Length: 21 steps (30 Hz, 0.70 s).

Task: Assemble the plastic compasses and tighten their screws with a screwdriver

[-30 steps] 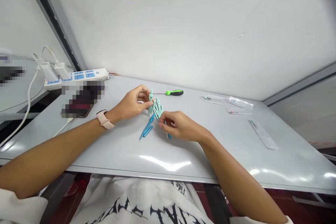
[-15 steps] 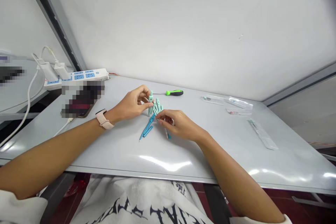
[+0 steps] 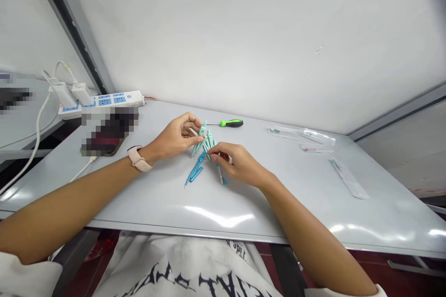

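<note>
Both my hands meet over the middle of the grey table (image 3: 174,195). My left hand (image 3: 176,137), with a pale watch at the wrist, pinches the top of a bunch of light teal compasses (image 3: 205,140) between thumb and fingers. My right hand (image 3: 237,163) is closed on the lower legs of the same bunch. A darker blue compass (image 3: 195,171) lies flat on the table just below the bunch, untouched. A small white and blue piece (image 3: 220,175) lies by my right thumb.
A green-handled screwdriver (image 3: 226,123) lies just behind the hands. Clear plastic packets (image 3: 306,136) and another packet (image 3: 348,178) lie to the right. A power strip (image 3: 101,101) with chargers and a blurred phone-like object (image 3: 106,133) sit at the left.
My right hand has slid up and left onto the teal bunch. The bunch has tilted, with its top now leaning toward the right.
</note>
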Available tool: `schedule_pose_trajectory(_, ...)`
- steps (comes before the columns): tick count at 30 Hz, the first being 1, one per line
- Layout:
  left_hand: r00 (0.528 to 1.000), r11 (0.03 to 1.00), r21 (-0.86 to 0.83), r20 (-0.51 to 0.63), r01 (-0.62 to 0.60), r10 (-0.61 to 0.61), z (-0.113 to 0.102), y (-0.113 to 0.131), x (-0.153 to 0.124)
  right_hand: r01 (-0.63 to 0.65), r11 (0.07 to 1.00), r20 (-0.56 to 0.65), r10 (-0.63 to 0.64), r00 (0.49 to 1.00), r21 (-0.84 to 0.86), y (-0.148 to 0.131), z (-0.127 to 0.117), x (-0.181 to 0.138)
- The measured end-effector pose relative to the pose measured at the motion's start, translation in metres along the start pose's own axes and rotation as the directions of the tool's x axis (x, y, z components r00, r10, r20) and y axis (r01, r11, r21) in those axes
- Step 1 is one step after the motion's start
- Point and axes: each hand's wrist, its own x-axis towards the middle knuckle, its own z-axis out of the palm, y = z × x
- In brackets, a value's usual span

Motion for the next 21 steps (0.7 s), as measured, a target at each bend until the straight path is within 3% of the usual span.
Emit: schedule_pose_trajectory(21, 0.995, 0.992, -0.081, 0.024, 0.100, -0.098, -0.0012, 0.0075, -0.0021, -0.071, 0.992, -0.075, 0.079, 0.994, 0.104, -0.0016, 0.0003, 0.0012)
